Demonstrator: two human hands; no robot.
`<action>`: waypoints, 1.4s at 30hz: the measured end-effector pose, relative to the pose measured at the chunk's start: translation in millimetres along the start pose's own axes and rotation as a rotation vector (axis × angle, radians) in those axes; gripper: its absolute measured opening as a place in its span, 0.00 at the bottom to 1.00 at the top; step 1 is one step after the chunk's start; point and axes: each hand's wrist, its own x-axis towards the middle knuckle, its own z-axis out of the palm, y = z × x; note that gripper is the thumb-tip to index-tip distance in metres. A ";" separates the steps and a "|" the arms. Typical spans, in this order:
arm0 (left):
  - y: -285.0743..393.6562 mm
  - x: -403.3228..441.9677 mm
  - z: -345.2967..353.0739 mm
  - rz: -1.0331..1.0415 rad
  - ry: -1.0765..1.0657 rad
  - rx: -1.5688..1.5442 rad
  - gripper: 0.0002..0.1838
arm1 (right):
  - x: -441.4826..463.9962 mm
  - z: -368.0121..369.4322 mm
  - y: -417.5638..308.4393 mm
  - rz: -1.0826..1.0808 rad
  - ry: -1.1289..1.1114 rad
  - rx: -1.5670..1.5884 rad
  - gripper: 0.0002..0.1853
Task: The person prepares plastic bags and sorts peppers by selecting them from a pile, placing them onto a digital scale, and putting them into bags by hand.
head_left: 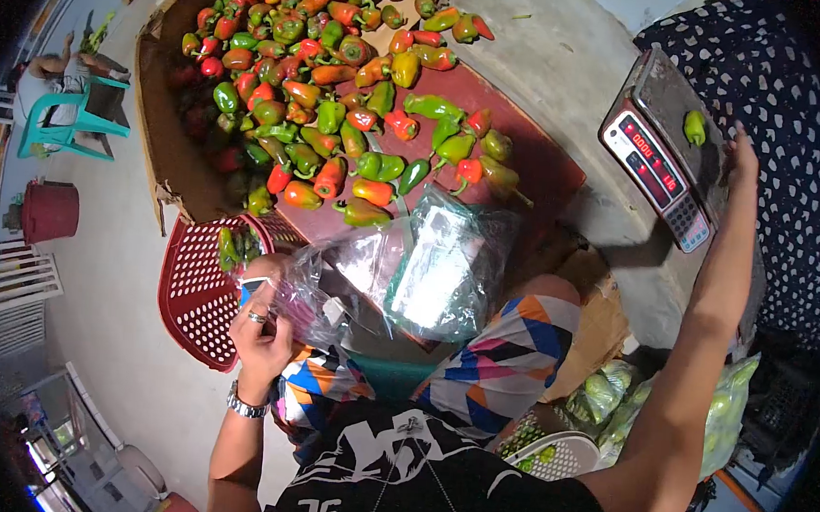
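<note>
My left hand (262, 336), wearing a ring, is over my left knee with its fingers bent and pinched at the edge of a clear plastic bag (442, 267). The bag spreads across my lap to the front of a red board. My right hand (741, 162) reaches out to the far edge of a digital scale (655, 163), fingers stretched out and holding nothing. One green pepper (695, 128) lies on the scale's plate, just left of those fingers. The scale's red digits are lit.
Many red and green peppers (329, 115) are heaped in a cardboard box (161, 100) and across the red board (539, 137). A red perforated basket (197, 290) stands at left. Bagged green produce (724, 416) is at lower right. A person sits on a teal chair (80, 119).
</note>
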 end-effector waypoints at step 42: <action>10.1 11.8 4.9 0.013 -0.011 -0.045 0.31 | -471.9 336.6 -65.4 -1.391 -0.782 0.219 0.10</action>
